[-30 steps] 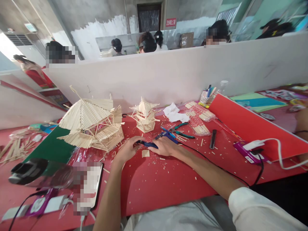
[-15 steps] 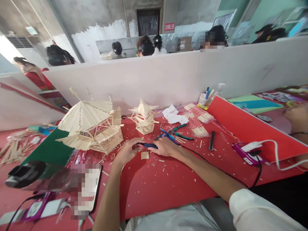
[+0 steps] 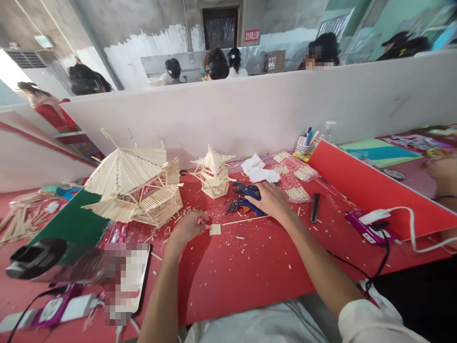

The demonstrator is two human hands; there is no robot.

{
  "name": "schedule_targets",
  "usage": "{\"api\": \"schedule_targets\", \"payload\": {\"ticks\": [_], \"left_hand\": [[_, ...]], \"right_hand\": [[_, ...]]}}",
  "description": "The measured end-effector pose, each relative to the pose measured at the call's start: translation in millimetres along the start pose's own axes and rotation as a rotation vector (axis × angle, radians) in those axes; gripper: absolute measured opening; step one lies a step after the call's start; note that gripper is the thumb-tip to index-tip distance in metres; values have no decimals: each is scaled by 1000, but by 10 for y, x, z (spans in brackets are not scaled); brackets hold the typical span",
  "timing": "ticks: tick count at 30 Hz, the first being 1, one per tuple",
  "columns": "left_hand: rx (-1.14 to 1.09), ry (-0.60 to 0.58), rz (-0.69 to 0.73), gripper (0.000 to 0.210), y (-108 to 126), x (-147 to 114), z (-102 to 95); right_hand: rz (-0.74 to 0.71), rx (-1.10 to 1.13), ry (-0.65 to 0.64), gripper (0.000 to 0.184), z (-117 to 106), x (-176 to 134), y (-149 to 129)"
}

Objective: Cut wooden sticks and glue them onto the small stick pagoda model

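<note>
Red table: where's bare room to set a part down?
Largest patch: near table, between left forearm and right forearm, only scattered scraps. Smaller, lightly littered: between the knife and power strip. Crowded: around the right hand, with blue tools, tissue and stick packs; beyond the left hand, big pagoda and small pagoda.

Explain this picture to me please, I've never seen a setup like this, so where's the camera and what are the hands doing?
There is no machine here: a camera worn on a person's head looks forward and down at two bare hands. On the red table stand a larger stick pavilion and a smaller stick pavilion, with packs of sticks further right. The left hand is beside a small stick panel; whether it pinches anything is unclear. The right hand is at some blue tools, its grip partly hidden.
</note>
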State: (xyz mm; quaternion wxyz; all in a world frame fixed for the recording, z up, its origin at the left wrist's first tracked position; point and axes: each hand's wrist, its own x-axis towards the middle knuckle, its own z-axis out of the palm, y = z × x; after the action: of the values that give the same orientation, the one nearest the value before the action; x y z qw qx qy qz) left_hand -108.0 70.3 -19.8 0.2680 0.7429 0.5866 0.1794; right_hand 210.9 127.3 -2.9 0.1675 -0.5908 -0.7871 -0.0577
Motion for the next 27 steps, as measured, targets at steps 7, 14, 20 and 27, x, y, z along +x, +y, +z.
{"api": "schedule_targets", "payload": {"ticks": [7, 14, 20, 27], "left_hand": [[13, -20, 60, 19, 40, 7, 46], [64, -37, 119, 27, -10, 15, 51], [78, -78, 156, 28, 24, 29, 55], [56, -141, 160, 34, 73, 28, 47]], "right_hand": [[120, -67, -89, 57, 267, -19, 276], [90, -44, -132, 56, 350, -10, 315], [27, 70, -23, 48, 250, -28, 297], [-306, 467, 14, 26, 54, -180, -276]]}}
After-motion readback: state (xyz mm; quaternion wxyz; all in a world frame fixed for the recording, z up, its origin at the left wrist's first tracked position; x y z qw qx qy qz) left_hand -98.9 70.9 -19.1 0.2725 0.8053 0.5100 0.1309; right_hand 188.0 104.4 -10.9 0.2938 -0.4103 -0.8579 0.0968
